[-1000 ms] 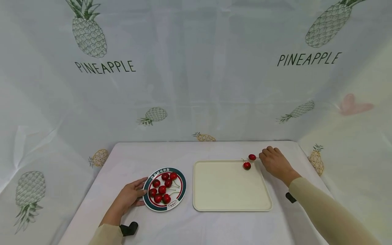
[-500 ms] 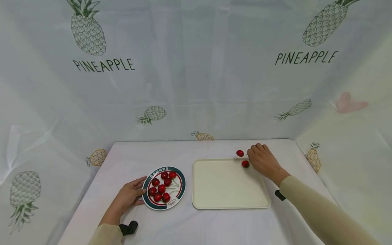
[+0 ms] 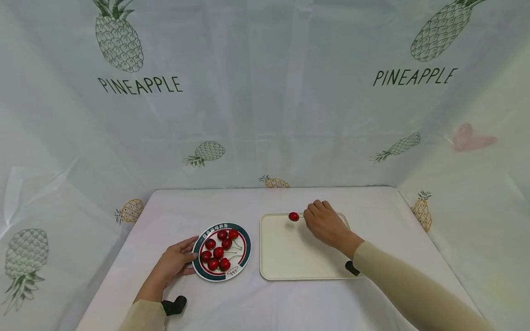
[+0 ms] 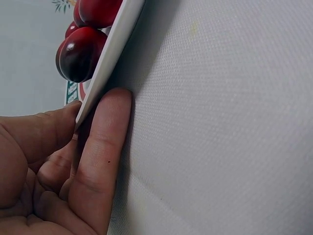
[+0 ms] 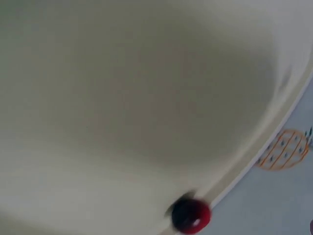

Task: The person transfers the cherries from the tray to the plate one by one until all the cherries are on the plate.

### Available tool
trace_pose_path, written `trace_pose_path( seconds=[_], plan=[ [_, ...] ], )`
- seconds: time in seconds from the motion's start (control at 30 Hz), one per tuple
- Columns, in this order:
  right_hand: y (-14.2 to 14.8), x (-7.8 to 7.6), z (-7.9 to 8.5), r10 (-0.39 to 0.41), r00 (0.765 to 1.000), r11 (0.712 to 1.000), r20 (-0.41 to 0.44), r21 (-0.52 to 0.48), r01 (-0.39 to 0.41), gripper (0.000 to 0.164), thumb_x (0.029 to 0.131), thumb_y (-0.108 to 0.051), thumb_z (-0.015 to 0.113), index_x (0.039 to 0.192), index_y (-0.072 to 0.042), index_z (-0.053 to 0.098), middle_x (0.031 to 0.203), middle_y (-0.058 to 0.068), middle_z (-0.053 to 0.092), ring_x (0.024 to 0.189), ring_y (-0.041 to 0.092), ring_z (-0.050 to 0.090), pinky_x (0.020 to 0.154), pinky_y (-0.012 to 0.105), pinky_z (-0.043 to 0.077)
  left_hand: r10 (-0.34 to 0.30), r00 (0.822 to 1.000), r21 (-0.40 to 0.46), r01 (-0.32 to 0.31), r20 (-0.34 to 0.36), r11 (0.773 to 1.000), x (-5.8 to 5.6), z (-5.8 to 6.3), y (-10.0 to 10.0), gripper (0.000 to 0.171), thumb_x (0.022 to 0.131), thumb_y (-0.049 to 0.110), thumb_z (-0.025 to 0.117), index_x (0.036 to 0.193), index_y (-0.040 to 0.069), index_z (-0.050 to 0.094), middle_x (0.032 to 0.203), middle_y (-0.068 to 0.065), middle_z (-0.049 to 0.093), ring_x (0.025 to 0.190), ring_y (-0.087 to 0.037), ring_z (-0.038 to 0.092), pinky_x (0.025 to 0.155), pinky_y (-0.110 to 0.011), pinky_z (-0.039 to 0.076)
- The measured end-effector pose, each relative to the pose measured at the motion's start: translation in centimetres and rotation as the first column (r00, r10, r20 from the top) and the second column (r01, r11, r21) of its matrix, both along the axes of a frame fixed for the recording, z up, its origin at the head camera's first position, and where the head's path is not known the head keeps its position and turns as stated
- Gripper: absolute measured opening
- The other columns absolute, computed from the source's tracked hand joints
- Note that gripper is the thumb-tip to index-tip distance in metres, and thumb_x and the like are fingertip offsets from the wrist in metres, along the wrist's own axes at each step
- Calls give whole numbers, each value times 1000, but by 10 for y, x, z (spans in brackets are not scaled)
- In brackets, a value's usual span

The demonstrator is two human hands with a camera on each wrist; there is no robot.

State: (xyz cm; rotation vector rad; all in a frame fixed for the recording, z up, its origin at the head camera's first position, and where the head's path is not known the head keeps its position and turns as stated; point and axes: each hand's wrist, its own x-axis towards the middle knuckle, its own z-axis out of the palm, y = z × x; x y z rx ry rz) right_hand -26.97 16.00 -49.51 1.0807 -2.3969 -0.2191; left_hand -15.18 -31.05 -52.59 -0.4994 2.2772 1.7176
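Observation:
My left hand (image 3: 178,259) pinches the left rim of a round plate (image 3: 246,264) with a dark green border. In the left wrist view, the thumb (image 4: 61,128) lies on the plate's upper side and a finger (image 4: 110,117) on its underside. Several red cherries (image 3: 218,252), some with stems, lie in the plate. Over the cream tray (image 3: 285,262), my right hand (image 3: 327,224) pinches the stem of a cherry (image 3: 293,216), which points left. In the right wrist view a blurred cherry (image 5: 191,215) shows by the tray's rim; whether it is the held one I cannot tell.
A white cloth covers the table (image 3: 223,303). Plate and tray stand side by side with a narrow gap between them. Behind the table hangs a curtain (image 3: 265,92) printed with pineapples.
My right hand has moved left over the tray with the cherry held by its stem. A second cherry at the tray's far edge is now hidden. The left hand stays at the plate.

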Motion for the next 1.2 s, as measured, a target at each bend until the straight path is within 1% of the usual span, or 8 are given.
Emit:
trace_pose_path(
  seconds=[0.07,0.27,0.43,0.67,0.87,1.07,1.2],
  plan=[
    [-13,5,0,23,1000,1000,6,-4,-23,16,99,-15,70,95,-8,57,87,5,55,88,25,51,78,36,45,-1,1000,2,1,2,1000,0,0,0,60,104,6,62,161,12,44,157,-28,49,95,-22,74,78,-43,67],
    [-51,14,-3,131,991,990,-7,-52,-131,15,99,-13,67,91,-9,55,84,4,52,84,24,47,76,35,42,-2,1000,2,2,15,1000,-1,-1,-1,60,104,7,63,161,14,44,157,-27,49,95,-21,74,79,-42,67],
    [-82,23,-2,176,984,983,-12,-46,-177,15,99,-17,68,92,-12,56,86,2,54,85,21,47,78,33,42,-1,1000,2,1,17,1000,-2,0,-2,61,104,6,64,161,14,44,157,-28,48,93,-21,74,78,-42,67],
    [-123,40,-5,179,984,983,-1,34,-179,13,104,-25,63,96,-15,59,88,-2,56,89,18,47,82,31,44,4,1000,-2,-4,21,1000,-2,0,-2,62,104,6,64,161,14,44,157,-28,48,93,-20,74,79,-42,67],
    [-153,51,-11,178,984,975,8,130,-178,11,104,-28,64,104,-17,62,94,-3,59,93,17,48,84,28,44,12,1000,-3,-12,28,1000,-3,-1,-2,61,104,6,64,161,14,45,157,-27,49,93,-21,75,78,-42,67],
    [-170,58,-16,169,985,963,24,209,-170,14,105,-32,63,110,-19,64,100,-5,62,97,16,50,86,28,45,8,1000,9,-8,25,1000,-3,0,-1,61,104,6,64,161,14,44,158,-28,48,94,-21,75,78,-42,67],
    [-175,59,-20,164,986,956,37,241,-168,21,101,-35,70,113,-19,64,102,-5,63,99,16,51,86,28,45,8,1000,14,-8,24,1000,-2,1,-1,61,104,5,63,161,13,44,158,-28,48,94,-21,75,78,-42,67]
  ],
)
